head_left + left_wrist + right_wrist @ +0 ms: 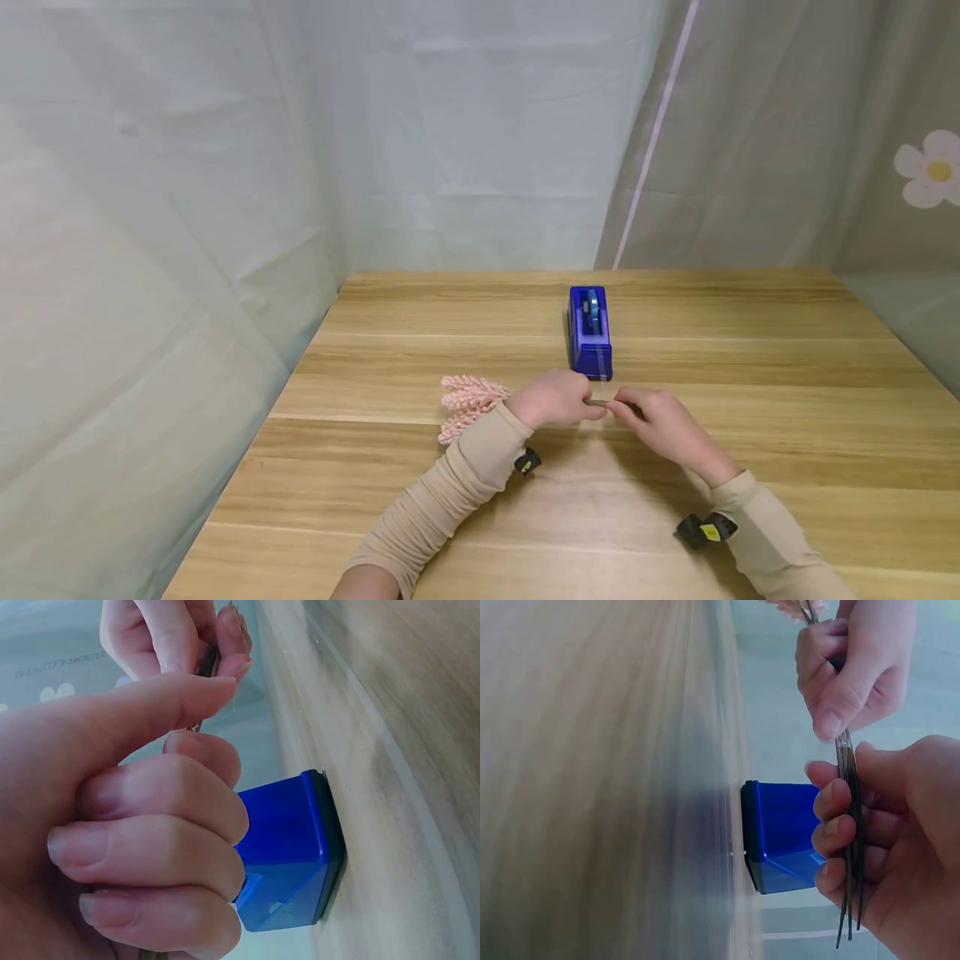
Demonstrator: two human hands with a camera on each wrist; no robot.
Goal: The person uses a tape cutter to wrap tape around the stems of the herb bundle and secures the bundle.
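While both hands meet just above the worktop [750, 350] near its middle, the thin wire stems [849, 825] run left to right between them, pink flower heads [468, 404] beyond the left hand [553, 398]. Left fingers [150, 825] and right hand [667, 429] curl round the stems. Blue tape dispenser [590, 332] stands just behind, toward the far edge.

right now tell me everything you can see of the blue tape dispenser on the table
The blue plastic tape dispenser is a glossy block with a dark base, standing upright on the light wooden table, its narrow end toward the person. A roll sits in its top slot, and a clear strip seems to lie over the front end. Nothing touches it: the left hand and right hand work just in front, holding thin dark stems.
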